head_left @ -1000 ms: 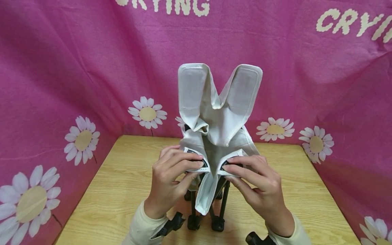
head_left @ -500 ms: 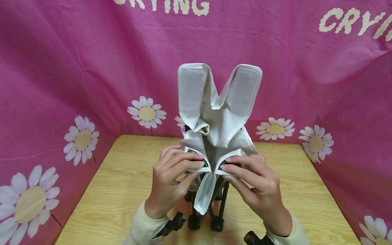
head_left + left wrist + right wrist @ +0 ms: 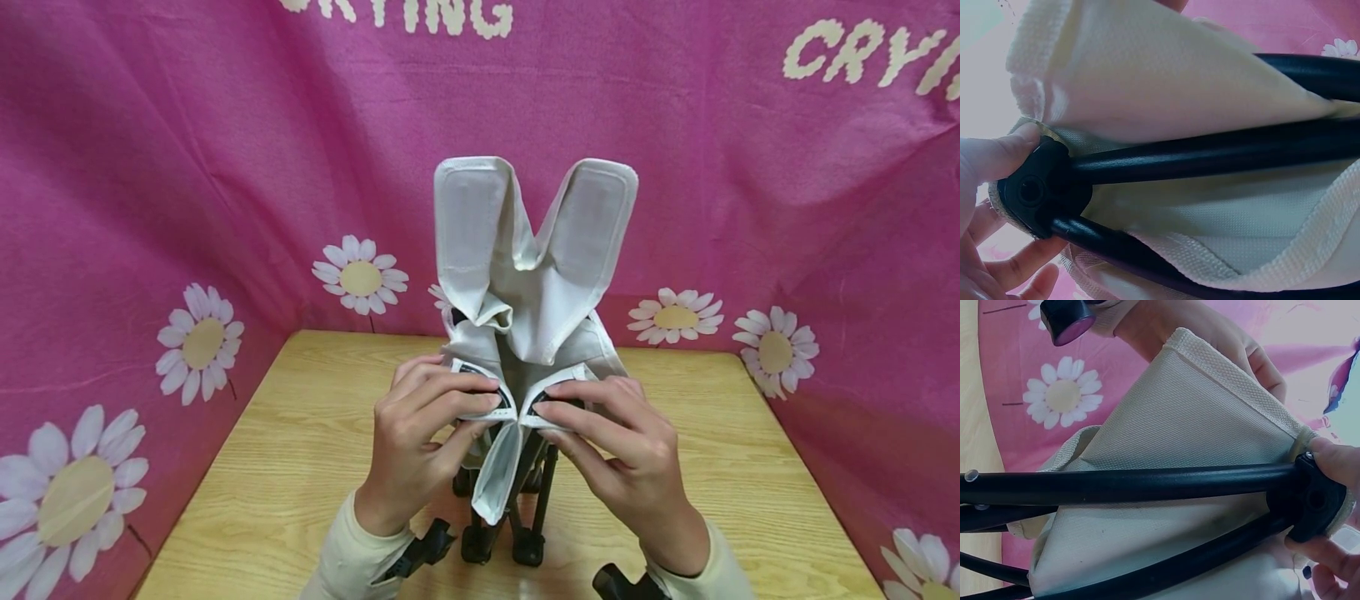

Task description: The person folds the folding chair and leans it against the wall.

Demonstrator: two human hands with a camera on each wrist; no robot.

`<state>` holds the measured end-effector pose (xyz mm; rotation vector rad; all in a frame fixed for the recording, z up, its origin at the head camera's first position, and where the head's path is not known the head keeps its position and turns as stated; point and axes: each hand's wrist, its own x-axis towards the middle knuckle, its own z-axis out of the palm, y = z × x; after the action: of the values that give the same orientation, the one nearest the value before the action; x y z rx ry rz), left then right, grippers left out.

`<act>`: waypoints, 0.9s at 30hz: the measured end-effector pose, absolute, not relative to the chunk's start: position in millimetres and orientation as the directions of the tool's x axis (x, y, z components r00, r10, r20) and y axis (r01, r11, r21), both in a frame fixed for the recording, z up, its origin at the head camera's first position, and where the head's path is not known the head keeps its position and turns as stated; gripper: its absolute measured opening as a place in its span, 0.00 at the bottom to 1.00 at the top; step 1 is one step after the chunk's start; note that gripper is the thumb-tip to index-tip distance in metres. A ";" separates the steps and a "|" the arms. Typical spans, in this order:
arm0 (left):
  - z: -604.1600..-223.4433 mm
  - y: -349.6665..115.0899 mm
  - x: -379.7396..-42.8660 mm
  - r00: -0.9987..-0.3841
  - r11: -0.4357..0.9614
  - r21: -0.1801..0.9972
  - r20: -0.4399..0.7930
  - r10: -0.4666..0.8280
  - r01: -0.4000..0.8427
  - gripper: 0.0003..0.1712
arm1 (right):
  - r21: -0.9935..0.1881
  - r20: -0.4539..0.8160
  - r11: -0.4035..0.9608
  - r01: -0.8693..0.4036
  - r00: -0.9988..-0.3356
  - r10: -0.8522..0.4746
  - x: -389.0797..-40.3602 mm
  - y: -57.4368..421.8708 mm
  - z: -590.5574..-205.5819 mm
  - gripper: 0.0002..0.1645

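Observation:
A small folding chair with off-white fabric (image 3: 573,242) and a black tube frame (image 3: 546,492) stands partly folded in front of me. My left hand (image 3: 408,437) pinches its near left corner, thumb below and fingers above. The near right corner is held the same way by my right hand (image 3: 630,442). Both corners come together at the middle, and a fabric fold (image 3: 495,483) hangs beneath them. In the left wrist view, thumb and fingers grip a black plastic joint (image 3: 1038,187) in the fabric corner. A matching joint (image 3: 1313,497) is gripped in the right wrist view.
The chair's feet (image 3: 528,547) stand on a wooden table (image 3: 315,467). A pink cloth (image 3: 262,108) with daisies and lettering surrounds the table at the back and sides. Black wrist devices (image 3: 423,550) sit on both cuffs, close to the tabletop.
My right hand has moved left with its corner, narrowing the gap until the two corners meet. The near right foot has shifted slightly left. My left hand has stayed almost still.

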<state>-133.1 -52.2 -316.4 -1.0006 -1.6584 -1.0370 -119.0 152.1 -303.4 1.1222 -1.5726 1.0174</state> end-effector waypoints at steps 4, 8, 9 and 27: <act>-316.2 -52.2 -134.0 -0.253 0.310 0.196 0.954 0.158 0.931 0.04 | -0.103 0.967 0.251 -0.963 -0.156 -0.203 -119.0 150.9 -303.0 0.11; -316.0 -52.0 -134.6 -0.248 0.304 0.193 0.957 0.153 0.933 0.04 | -0.097 0.968 0.251 -0.963 -0.150 -0.203 -119.4 149.6 -303.3 0.11; -316.1 -51.9 -134.8 -0.246 0.303 0.192 0.958 0.151 0.933 0.04 | -0.096 0.968 0.250 -0.964 -0.149 -0.202 -119.5 149.2 -303.4 0.11; -318.8 -50.2 -138.2 -0.241 0.255 0.203 0.962 0.128 0.946 0.05 | -0.124 0.978 0.249 -0.960 -0.161 -0.133 -121.4 143.5 -310.6 0.11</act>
<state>-138.2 -50.2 -318.8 -1.0218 -1.5969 -1.1057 -121.4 143.5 -310.6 1.0617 -1.5321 1.0522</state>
